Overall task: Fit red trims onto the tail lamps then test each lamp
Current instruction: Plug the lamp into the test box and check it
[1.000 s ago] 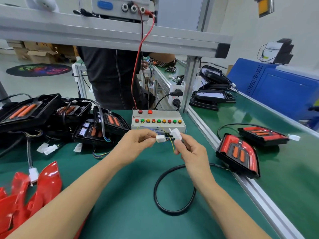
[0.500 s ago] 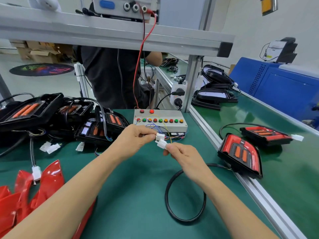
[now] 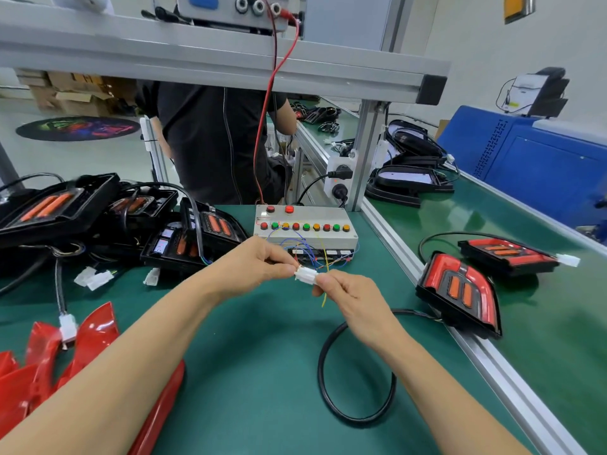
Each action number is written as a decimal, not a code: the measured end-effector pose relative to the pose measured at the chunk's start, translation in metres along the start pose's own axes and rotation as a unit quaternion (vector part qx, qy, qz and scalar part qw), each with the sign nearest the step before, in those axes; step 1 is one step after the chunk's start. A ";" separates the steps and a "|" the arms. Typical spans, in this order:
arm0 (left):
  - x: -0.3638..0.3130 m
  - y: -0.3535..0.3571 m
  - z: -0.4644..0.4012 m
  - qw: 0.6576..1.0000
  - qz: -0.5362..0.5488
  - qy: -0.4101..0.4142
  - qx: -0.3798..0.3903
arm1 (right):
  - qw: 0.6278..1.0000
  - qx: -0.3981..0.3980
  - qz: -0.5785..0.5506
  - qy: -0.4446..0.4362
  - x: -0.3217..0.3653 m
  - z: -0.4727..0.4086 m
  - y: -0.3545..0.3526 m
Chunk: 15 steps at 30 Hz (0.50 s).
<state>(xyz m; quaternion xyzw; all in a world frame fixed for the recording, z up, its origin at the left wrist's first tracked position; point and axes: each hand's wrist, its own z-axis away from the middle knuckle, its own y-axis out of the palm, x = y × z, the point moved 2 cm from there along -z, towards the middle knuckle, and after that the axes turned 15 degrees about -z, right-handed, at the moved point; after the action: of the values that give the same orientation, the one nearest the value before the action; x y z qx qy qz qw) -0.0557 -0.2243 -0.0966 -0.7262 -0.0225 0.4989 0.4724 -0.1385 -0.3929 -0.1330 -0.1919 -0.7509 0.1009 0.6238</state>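
Far left, glossy red plastic trims (image 3: 42, 366) lie on the green mat, black untrimmed tail lamps (image 3: 184, 234) heaped behind them. Centre now: left hand (image 3: 249, 267) pinches one end of the small white plastic connector pair (image 3: 306, 275), right hand (image 3: 348, 297) pinches the other, plugs touching, just in front of the grey button-studded test box (image 3: 305, 226). Right of the hands, the red-trimmed tail lamp (image 3: 460, 290) sits on the aluminium rail, its black cable (image 3: 358, 372) looping beneath the right wrist

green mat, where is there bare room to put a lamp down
Bare green mat lies between the two forearms, left of the black cable loop. Crowded: lamp pile far left, red trims near left, test box ahead.
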 end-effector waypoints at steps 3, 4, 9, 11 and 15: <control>0.003 -0.001 -0.003 1.000 0.026 -0.001 0.017 | 1.000 -0.007 0.001 -0.014 0.004 -0.002 0.001; 0.005 0.000 -0.004 0.999 0.029 -0.003 0.023 | 1.000 -0.007 0.011 -0.012 0.004 -0.002 0.001; 0.012 0.021 -0.012 0.999 0.006 -0.026 0.020 | 0.990 0.012 0.140 0.032 0.004 0.002 0.002; 0.015 0.028 -0.015 0.999 -0.032 -0.031 0.011 | 0.978 -0.005 0.206 0.028 0.005 0.005 -0.003; 0.027 0.030 -0.014 0.984 -0.171 -0.034 -0.038 | 0.948 -0.226 0.222 -0.033 0.010 0.020 -0.058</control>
<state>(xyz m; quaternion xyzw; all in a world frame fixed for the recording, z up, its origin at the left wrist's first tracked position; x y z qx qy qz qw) -0.0443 -0.2362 -0.1362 -0.7119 -0.1813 0.4335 0.5219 -0.1694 -0.4389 -0.1052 -0.4857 -0.7126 0.0708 0.5014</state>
